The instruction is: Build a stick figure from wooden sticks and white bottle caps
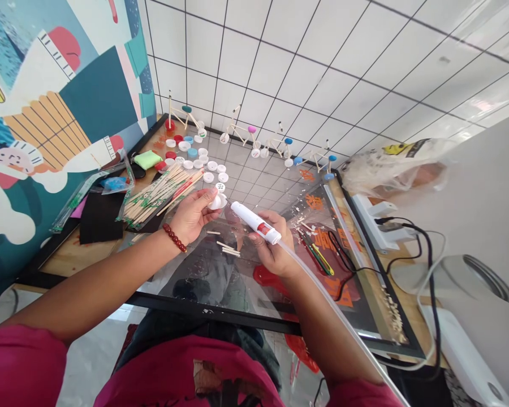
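Note:
My left hand point(193, 213) pinches a small white bottle cap point(217, 201) between thumb and fingertips, above the glass-topped table point(220, 294). A red bead bracelet is on that wrist. My right hand point(271, 249) is wrapped round a white glue gun point(254, 221) with a red label, its tip pointing up-left at the cap. A clear glue stick point(322, 294) runs back from the gun along my forearm. Short wooden stick pieces point(228, 247) lie on the glass between my hands.
A bundle of wooden sticks point(161, 192) lies left; loose white, red and blue caps point(195, 155) behind it. Several finished stick-and-cap models point(254, 138) stand along the tiled wall. A white power strip point(377, 223) with black cables and a plastic bag point(390, 164) sit at the right.

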Demonstrator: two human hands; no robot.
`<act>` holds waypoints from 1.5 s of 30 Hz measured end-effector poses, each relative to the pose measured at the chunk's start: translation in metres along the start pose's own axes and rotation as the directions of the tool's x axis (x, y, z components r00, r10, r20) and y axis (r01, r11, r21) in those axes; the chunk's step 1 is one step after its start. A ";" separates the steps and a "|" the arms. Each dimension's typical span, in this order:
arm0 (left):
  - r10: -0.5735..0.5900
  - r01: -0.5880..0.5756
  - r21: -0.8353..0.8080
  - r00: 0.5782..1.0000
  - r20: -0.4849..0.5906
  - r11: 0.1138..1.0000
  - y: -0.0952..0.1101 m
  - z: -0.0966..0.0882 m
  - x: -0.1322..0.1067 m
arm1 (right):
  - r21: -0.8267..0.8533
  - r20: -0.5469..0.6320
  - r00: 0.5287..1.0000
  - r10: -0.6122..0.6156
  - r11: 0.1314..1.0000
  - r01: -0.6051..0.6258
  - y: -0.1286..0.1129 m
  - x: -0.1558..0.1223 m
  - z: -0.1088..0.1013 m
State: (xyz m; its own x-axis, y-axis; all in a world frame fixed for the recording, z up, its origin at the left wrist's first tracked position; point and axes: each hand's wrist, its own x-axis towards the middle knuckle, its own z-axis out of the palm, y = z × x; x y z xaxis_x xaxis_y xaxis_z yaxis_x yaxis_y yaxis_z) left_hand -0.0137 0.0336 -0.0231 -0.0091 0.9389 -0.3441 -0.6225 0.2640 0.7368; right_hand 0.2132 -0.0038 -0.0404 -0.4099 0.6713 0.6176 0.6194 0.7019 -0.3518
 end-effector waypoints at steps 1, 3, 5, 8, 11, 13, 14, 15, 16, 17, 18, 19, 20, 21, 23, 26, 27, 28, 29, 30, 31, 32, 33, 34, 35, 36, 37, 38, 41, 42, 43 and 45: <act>0.001 -0.001 -0.001 1.000 0.000 1.000 0.000 0.000 0.000 | -0.003 -0.002 1.000 -0.004 1.000 0.004 -0.001 0.000 0.000; 0.004 -0.004 -0.005 1.000 0.000 1.000 0.000 0.000 0.000 | -0.005 -0.003 1.000 -0.011 1.000 0.011 -0.002 0.000 -0.001; 0.009 -0.009 -0.014 1.000 -0.001 1.000 0.000 0.000 0.000 | 0.002 -0.002 1.000 -0.009 1.000 0.009 -0.003 0.001 -0.001; 0.012 -0.012 -0.030 1.000 -0.011 0.999 0.000 0.000 0.001 | 0.009 -0.003 1.000 -0.014 1.000 0.014 -0.002 0.000 -0.001; 0.009 -0.009 -0.041 1.000 -0.015 0.999 0.000 0.000 0.001 | 0.001 0.002 1.000 -0.016 1.000 0.016 0.000 0.000 0.000; 0.011 -0.011 -0.045 1.000 -0.011 0.999 0.000 0.001 0.001 | 0.001 0.010 1.000 -0.009 1.000 0.009 0.000 0.000 0.000; 0.014 -0.015 -0.045 1.000 -0.009 0.999 0.000 0.001 0.001 | 0.004 0.013 1.000 -0.007 1.000 0.007 0.000 -0.001 0.001; 0.016 -0.016 -0.046 1.000 -0.010 0.999 0.000 0.001 0.001 | 0.006 0.015 1.000 -0.008 1.000 0.008 0.000 -0.001 0.001; 0.017 -0.017 -0.045 1.000 -0.013 0.999 0.000 0.001 0.001 | 0.008 0.016 1.000 -0.012 1.000 0.012 0.000 -0.001 0.002; 0.016 -0.017 -0.043 1.000 -0.017 0.999 0.001 0.002 0.000 | 0.008 0.016 1.000 -0.020 1.000 0.020 0.000 -0.001 0.002; 0.014 -0.015 -0.040 1.000 -0.021 0.999 0.001 0.002 0.000 | 0.006 0.016 0.999 -0.029 1.000 0.028 0.000 -0.001 0.003; 0.012 -0.013 -0.037 1.000 -0.024 0.999 0.001 0.002 0.000 | 0.003 0.016 0.999 -0.035 0.999 0.035 0.000 -0.001 0.004; 0.010 -0.011 -0.034 1.000 -0.027 0.999 0.001 0.002 -0.001 | 0.001 0.018 0.999 -0.039 0.999 0.039 0.000 -0.001 0.004; 0.011 -0.012 -0.032 1.000 -0.029 0.999 0.002 0.001 -0.001 | 0.001 0.022 0.999 -0.039 0.999 0.039 0.000 -0.001 0.004; 0.017 -0.018 -0.030 0.999 -0.033 0.999 0.002 0.001 -0.001 | 0.006 0.027 0.999 -0.034 0.999 0.034 0.000 -0.001 0.004; 0.033 -0.035 -0.036 0.999 -0.042 0.999 0.002 0.000 -0.001 | 0.021 0.024 0.999 -0.031 0.999 0.031 0.001 -0.001 0.005; 0.037 -0.039 -0.037 0.998 -0.044 0.999 0.002 0.001 -0.001 | 0.026 0.022 0.999 -0.031 0.999 0.030 0.001 -0.001 0.005; 0.040 -0.042 -0.039 0.998 -0.046 0.998 0.002 0.001 -0.001 | 0.030 0.022 0.999 -0.030 0.999 0.029 0.001 -0.001 0.005; 0.042 -0.044 -0.040 0.998 -0.046 0.998 0.002 0.001 -0.001 | 0.033 0.025 0.999 -0.029 0.999 0.028 0.000 -0.001 0.005; 0.042 -0.043 -0.040 0.998 -0.047 0.998 0.002 0.002 -0.001 | 0.035 0.029 0.999 -0.029 0.999 0.028 0.000 -0.001 0.005; 0.039 -0.041 -0.041 0.998 -0.047 0.998 0.002 0.003 -0.001 | 0.035 0.035 0.999 -0.029 0.999 0.027 0.000 -0.001 0.005; 0.037 -0.039 -0.043 0.998 -0.047 0.998 0.002 0.003 -0.002 | 0.034 0.041 0.999 -0.027 0.999 0.026 0.000 -0.001 0.004; 0.033 -0.035 -0.045 0.998 -0.046 0.998 0.003 0.004 -0.002 | 0.031 0.047 0.999 -0.026 0.999 0.024 -0.001 0.000 0.004; 0.029 -0.031 -0.049 0.999 -0.044 0.998 0.003 0.004 -0.003 | 0.028 0.050 0.998 -0.025 0.999 0.024 -0.001 0.000 0.004; 0.026 -0.028 -0.053 0.999 -0.042 0.998 0.004 0.004 -0.003 | 0.025 0.051 0.998 -0.021 0.999 0.020 -0.002 0.000 0.004; 0.023 -0.025 -0.056 0.999 -0.041 0.998 0.004 0.003 -0.003 | 0.024 0.054 0.998 -0.016 1.000 0.015 -0.002 -0.001 0.004; 0.024 -0.026 -0.060 0.999 -0.040 0.998 0.004 0.003 -0.003 | 0.025 0.057 0.998 -0.011 1.000 0.009 -0.002 -0.001 0.005; 0.027 -0.030 -0.065 0.999 -0.045 0.997 0.004 0.002 -0.003 | 0.029 0.064 0.998 -0.006 1.000 0.004 -0.002 -0.001 0.005; 0.032 -0.035 -0.063 0.998 -0.057 0.997 0.004 0.000 -0.002 | 0.057 0.087 0.996 -0.002 0.998 -0.003 -0.001 -0.003 0.008; 0.032 -0.036 -0.058 0.998 -0.059 0.998 0.004 0.000 -0.001 | 0.068 0.092 0.996 -0.004 0.998 -0.002 -0.001 -0.003 0.009; 0.033 -0.036 -0.050 0.998 -0.060 0.998 0.004 0.000 -0.001 | 0.079 0.090 0.996 -0.005 0.997 -0.002 -0.001 -0.004 0.010; 0.037 -0.039 -0.034 0.997 -0.062 0.999 0.003 0.000 0.000 | 0.098 0.062 0.998 -0.004 0.995 -0.002 -0.001 -0.005 0.010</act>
State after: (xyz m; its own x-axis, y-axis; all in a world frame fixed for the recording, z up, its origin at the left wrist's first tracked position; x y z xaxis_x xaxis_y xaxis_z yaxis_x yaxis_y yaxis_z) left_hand -0.0159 0.0343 -0.0210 -0.0805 0.9326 -0.3517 -0.6478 0.2193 0.7296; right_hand 0.2072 -0.0055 -0.0501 -0.4533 0.6820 0.5739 0.5516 0.7204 -0.4204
